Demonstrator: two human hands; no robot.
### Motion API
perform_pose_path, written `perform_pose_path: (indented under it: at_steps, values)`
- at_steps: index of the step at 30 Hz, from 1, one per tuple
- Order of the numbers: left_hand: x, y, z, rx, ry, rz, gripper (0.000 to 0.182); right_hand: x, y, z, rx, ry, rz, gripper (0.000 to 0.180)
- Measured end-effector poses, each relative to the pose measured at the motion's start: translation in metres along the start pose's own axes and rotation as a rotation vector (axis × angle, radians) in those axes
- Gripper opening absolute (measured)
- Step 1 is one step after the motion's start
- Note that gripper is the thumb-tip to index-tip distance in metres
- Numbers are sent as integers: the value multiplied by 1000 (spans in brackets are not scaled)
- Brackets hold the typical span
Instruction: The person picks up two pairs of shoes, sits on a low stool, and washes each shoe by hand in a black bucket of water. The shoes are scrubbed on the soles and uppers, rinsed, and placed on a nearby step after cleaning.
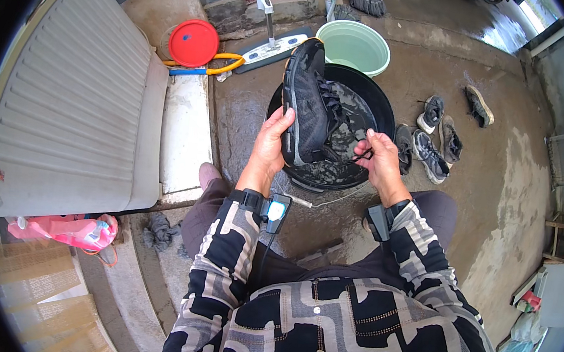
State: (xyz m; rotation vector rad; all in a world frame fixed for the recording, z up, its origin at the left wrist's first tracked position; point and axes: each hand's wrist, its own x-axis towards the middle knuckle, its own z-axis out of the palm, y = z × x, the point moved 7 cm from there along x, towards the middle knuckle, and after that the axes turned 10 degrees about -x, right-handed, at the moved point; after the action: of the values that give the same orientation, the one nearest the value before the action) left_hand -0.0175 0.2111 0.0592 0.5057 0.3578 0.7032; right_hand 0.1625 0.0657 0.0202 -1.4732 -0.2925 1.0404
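A black sneaker is tilted on its side above a black bucket, its toe pointing away from me. My left hand grips it by the sole near the heel, thumb on the outer edge. Between the thumb and fingers of my right hand is a dark cord, seemingly a shoelace of that sneaker. Grey, sudsy-looking water shows in the bucket behind the laces. The sneaker hides part of the bucket's left side.
Beyond the bucket stands a pale green tub of water, beside a flat mop. Several worn shoes lie on the wet floor at right. A red lid and a ribbed white panel are at left.
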Motion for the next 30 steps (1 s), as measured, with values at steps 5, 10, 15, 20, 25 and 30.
perform_pose_path:
  at_steps: [5, 10, 15, 20, 25, 30]
  values:
    - [-1, -8, -16, -95, 162, -92, 56, -9, -33, 13, -187, -78, -301, 11]
    - [-2, -7, -14, -127, 179, -72, 62, -22, -34, 21, -371, -124, -376, 40]
    - [-2, -7, -10, -187, 138, -83, 60, -37, -49, 20, -531, 16, -589, 40]
    - [-2, -11, -8, -267, 114, -146, 57, -63, -107, 26, -580, 223, -941, 17]
    - [-6, -11, 1, -285, 85, -150, 59, -98, -144, 75, -1085, 30, -1261, 26]
    - [-11, -11, 4, -203, 104, -158, 60, -91, -139, 100, -1346, 20, -1201, 26]
